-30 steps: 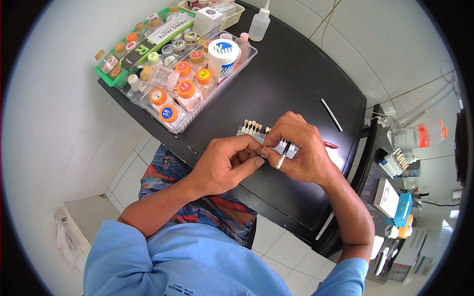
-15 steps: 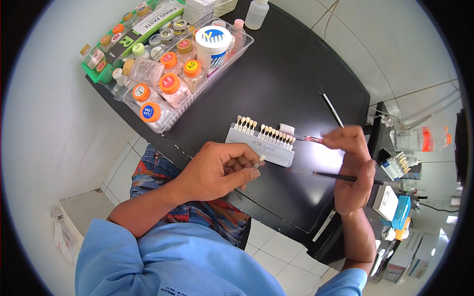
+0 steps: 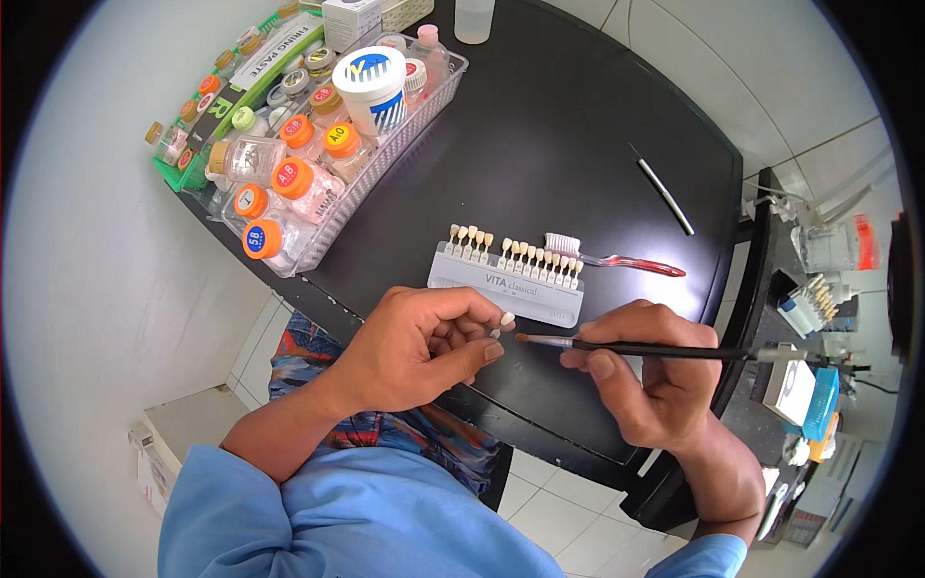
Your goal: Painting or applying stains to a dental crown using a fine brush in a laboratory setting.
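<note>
My left hand (image 3: 409,347) is closed, its fingers and thumb around a small white tooth crown (image 3: 507,318) that shows at the index fingertip. A second whitish bit peeks out just below it, between finger and thumb. My right hand (image 3: 650,371) grips a fine brush (image 3: 665,349) with a black handle. Its brown bristle tip points left, a short way from the crown. Beyond both hands a grey tooth shade guide (image 3: 506,289) lies on the black table, a row of tooth-shaped tabs along its far edge. Behind its right end rests a toothbrush (image 3: 631,262) with a red, clear handle.
A clear plastic basket (image 3: 385,154) of orange-capped jars and a white tub (image 3: 371,87) stands at the far left, beside a green basket (image 3: 178,178). A slim metal instrument (image 3: 665,196) lies far right. A side counter (image 3: 747,433) holds another shade guide (image 3: 807,306).
My right hand has come down and left from over the toothbrush handle, bringing the fine brush's tip near the crown. The toothbrush handle is now uncovered. My left hand keeps its hold.
</note>
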A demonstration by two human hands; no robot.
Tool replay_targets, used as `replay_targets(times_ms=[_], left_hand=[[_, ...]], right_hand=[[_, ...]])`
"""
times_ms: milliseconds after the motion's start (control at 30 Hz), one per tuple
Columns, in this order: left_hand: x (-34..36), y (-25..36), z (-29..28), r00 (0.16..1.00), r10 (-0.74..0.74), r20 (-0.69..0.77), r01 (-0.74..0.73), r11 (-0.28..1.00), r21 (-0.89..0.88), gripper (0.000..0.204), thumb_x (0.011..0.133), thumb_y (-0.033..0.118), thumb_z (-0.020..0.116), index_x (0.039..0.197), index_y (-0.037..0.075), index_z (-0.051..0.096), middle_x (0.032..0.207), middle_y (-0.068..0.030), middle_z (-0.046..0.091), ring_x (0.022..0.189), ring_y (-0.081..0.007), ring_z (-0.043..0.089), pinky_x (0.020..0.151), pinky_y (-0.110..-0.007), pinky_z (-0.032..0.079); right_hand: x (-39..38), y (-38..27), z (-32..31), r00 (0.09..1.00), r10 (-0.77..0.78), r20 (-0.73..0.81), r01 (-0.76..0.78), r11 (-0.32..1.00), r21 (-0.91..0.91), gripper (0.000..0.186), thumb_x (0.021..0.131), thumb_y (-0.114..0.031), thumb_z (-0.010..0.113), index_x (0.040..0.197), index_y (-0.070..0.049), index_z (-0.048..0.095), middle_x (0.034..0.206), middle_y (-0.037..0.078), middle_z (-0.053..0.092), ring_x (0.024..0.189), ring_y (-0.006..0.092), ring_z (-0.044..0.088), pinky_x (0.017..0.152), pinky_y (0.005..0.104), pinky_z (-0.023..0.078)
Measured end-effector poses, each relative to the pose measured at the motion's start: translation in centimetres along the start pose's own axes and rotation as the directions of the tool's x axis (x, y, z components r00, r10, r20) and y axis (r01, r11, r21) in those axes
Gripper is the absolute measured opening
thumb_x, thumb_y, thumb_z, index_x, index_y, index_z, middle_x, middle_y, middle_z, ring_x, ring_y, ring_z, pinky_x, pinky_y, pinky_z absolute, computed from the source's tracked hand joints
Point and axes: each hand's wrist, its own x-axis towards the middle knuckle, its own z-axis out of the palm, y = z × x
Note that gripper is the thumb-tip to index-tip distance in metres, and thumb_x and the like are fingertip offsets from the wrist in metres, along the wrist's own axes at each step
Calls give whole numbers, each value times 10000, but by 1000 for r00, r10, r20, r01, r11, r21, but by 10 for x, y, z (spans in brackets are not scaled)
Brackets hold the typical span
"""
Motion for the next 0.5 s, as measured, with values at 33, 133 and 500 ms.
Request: replay_targets(times_ms=[33, 133, 500], left_hand=[[0, 0, 0, 1000, -7, 3, 7, 1000, 3, 176, 992, -43, 723, 1167, -45, 728, 794, -16, 687, 657, -53, 667, 590, -196, 523], [0, -1, 0, 1000, -9, 7, 9, 1000, 9, 179, 993, -43, 723, 1172, -44, 729, 788, -8, 675, 654, -48, 658, 594, -195, 527], [0, -3, -2, 999, 35, 25, -36, 999, 33, 188, 978, -53, 733, 1165, -42, 733, 787, -4, 676, 678, -37, 650, 610, -206, 541]], right_hand=[[-1, 1, 2, 1000, 1, -3, -1, 1000, -1, 168, 919, 15, 774, 1077, 48, 727, 874, 151, 781, 726, 192, 782, 640, 304, 603], [-2, 1, 6, 1000, 2, -14, -3, 999, -42, 176, 908, 11, 793, 1074, 23, 738, 885, 124, 780, 717, 196, 778, 623, 304, 592], [-1, -1, 11, 997, -8, -82, -6, 987, -160, 203, 906, 0, 813, 1095, -24, 743, 909, 121, 793, 727, 240, 798, 637, 332, 618]])
